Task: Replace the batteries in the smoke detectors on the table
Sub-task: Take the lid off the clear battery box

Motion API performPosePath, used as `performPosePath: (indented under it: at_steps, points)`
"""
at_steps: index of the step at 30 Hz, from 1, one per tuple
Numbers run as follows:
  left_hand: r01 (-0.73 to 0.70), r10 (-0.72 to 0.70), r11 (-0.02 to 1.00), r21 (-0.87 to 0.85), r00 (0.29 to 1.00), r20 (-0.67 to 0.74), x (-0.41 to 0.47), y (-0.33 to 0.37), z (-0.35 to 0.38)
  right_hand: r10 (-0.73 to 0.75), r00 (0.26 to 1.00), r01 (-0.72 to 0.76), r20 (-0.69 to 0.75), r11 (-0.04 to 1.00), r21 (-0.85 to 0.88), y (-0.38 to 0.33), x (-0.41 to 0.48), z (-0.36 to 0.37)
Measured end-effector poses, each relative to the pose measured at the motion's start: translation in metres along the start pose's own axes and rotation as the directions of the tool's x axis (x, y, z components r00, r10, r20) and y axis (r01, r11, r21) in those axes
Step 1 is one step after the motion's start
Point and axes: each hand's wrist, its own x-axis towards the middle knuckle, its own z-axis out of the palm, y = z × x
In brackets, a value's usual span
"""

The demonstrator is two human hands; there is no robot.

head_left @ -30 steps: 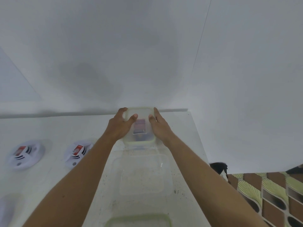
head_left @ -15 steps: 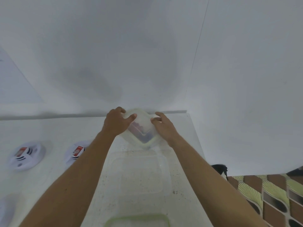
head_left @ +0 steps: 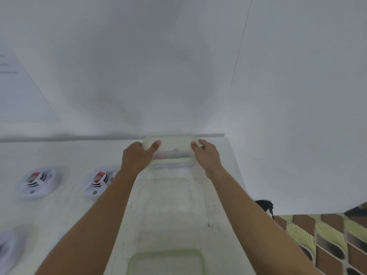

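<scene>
A small clear plastic container (head_left: pixel 171 151) with a pale green rim sits at the far edge of the white table (head_left: pixel 69 153), near the wall. Blurred red and dark items, likely batteries, show through its side. My left hand (head_left: pixel 137 155) grips its left end, thumb on the lid. My right hand (head_left: pixel 206 154) grips its right end. Two white round smoke detectors (head_left: pixel 38 182) (head_left: pixel 99 181) with red labels lie on the table to the left. Part of a third detector (head_left: pixel 9 249) shows at the lower left edge.
A clear lid or tray (head_left: pixel 172 205) lies flat on the table between my forearms. Another green-rimmed container (head_left: pixel 165 261) sits at the near edge. The table's right edge runs beside my right arm; a patterned floor (head_left: pixel 327 241) and a dark object (head_left: pixel 265 205) lie beyond it.
The container has been turned from a tilted, corner-on pose to lie broadside along the wall. Both hands shifted apart to its two ends.
</scene>
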Motion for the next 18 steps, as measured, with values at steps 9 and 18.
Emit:
performPosePath:
  at_steps: [9, 18]
  points:
    - [-0.292, 0.231, 0.938, -0.185, 0.929, -0.29, -0.042, 0.004, -0.039, -0.291, 0.904, 0.318, -0.313, 0.947, 0.038, -0.027, -0.054, -0.006]
    - [-0.314, 0.13, 0.696, -0.645, 0.939, -0.317, -0.14, -0.024, -0.066, -0.219, 0.942, 0.303, -0.256, 0.884, 0.357, -0.013, -0.142, -0.001]
